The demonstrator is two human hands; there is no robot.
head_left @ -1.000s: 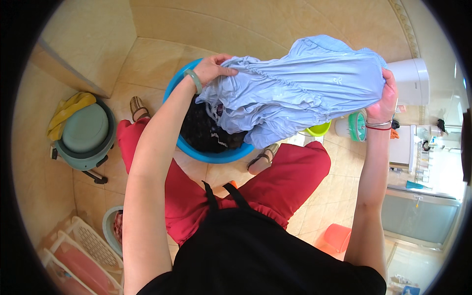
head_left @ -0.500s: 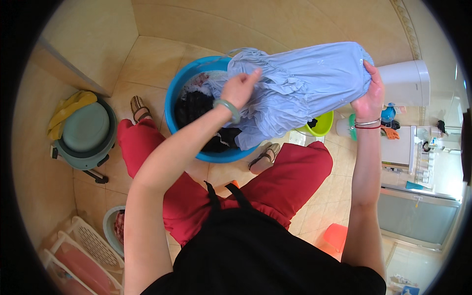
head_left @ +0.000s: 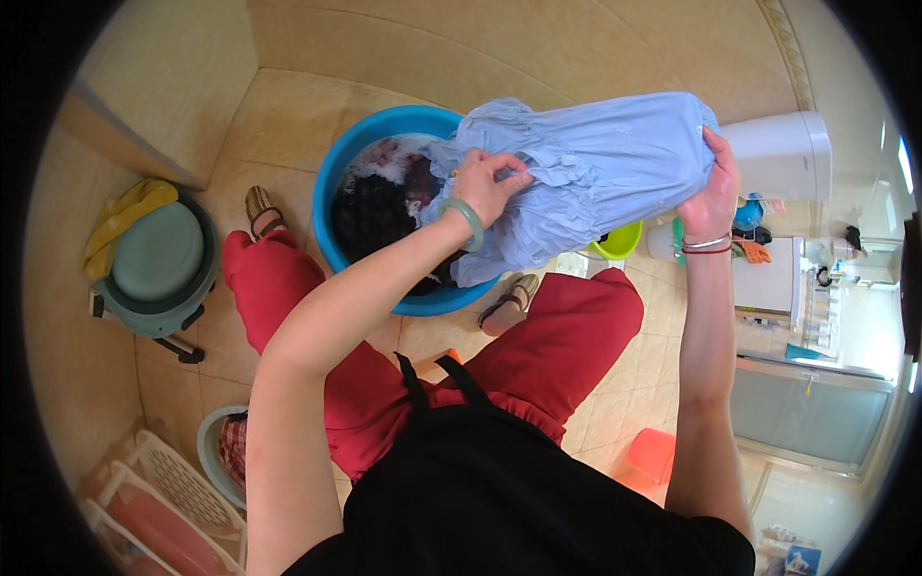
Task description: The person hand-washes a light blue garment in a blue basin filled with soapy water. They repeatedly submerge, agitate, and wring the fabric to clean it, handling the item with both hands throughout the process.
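Note:
A light blue garment [head_left: 624, 144] with gathered fabric stretches from over the blue basin [head_left: 331, 226] out to the right. At its right end my right hand [head_left: 711, 190] grips the cloth, thumb on top, the other fingers partly hidden beneath. My left hand [head_left: 488, 184], with a green bangle at its wrist, pinches the gathered part near the garment's left end. Dark wet clothes [head_left: 370, 216] and suds lie in the basin, and the garment's lower left part hangs over its right rim.
A lime green basin [head_left: 619, 240] and a white bin [head_left: 783, 158] stand to the right. Grey-green stacked basins [head_left: 158, 254] with a yellow cloth are at left. A white rack [head_left: 173, 490], a grey basin [head_left: 213, 446] and an orange-red container [head_left: 653, 455] sit nearer me.
My left hand has come down onto the gathered cloth and closed in a pinch; before, its thumb was raised. My right hand keeps its hold on the garment's right end.

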